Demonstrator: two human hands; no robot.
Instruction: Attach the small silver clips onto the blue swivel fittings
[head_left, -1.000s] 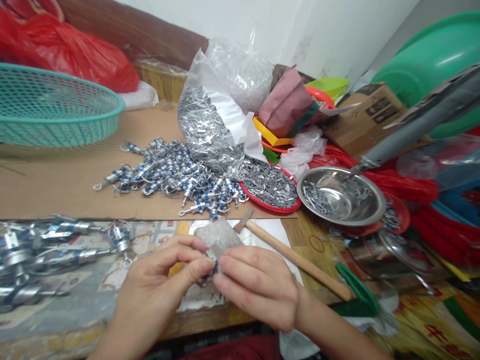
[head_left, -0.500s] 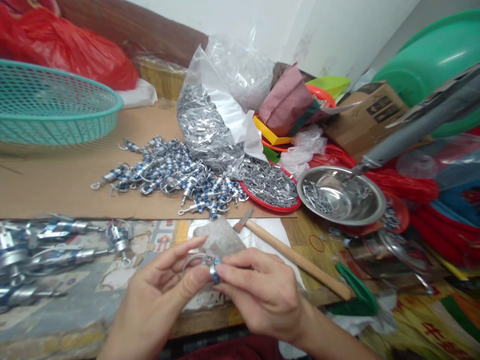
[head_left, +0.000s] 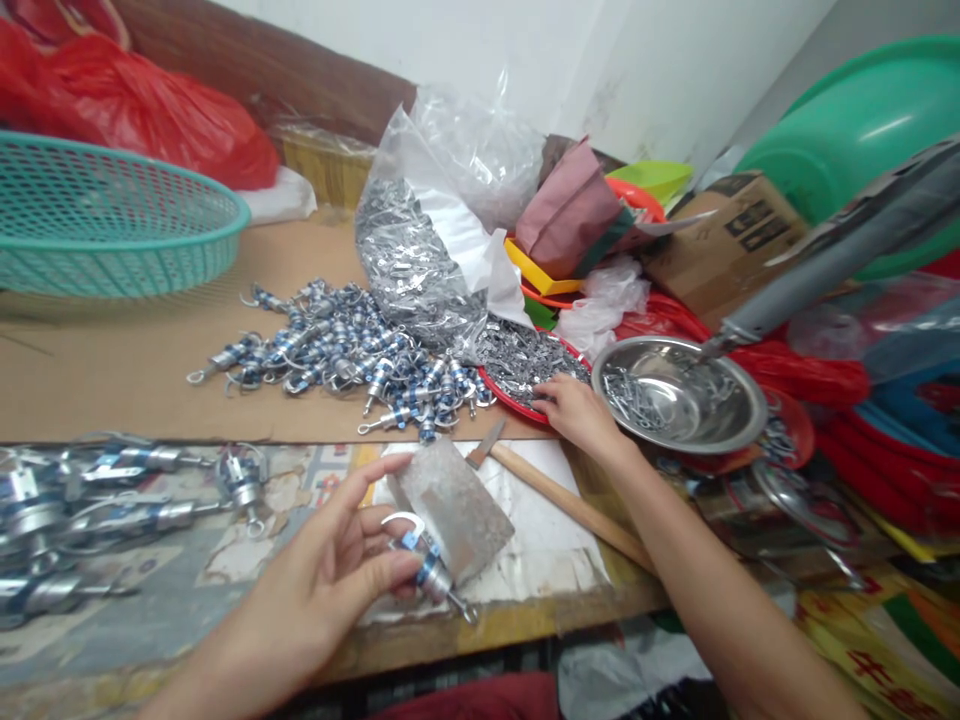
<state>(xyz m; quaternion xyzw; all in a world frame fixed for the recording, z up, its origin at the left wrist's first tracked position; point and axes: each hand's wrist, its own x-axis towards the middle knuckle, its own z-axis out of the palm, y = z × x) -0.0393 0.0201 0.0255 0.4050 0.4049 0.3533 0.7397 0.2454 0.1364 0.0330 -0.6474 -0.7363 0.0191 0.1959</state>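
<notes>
Between the thumb and fingers of my left hand is a small blue and silver metal fitting with a curved lever and a ring at its end. It is beside a flat metal block. My right hand reaches to the red tray of small grey metal pieces, its fingertips at the pieces; whether they pinch one is too small to tell. A heap of similar blue and silver fittings lies on the cardboard.
A hammer lies right of the block. The steel bowl holds small wire parts. More fittings lie at the left, below a green basket. A clear bag of metal pieces leans behind the tray.
My right hand has left the fitting and moved up and right to the red tray. My left hand still holds the fitting, now with its ringed end pointing down to the right.
</notes>
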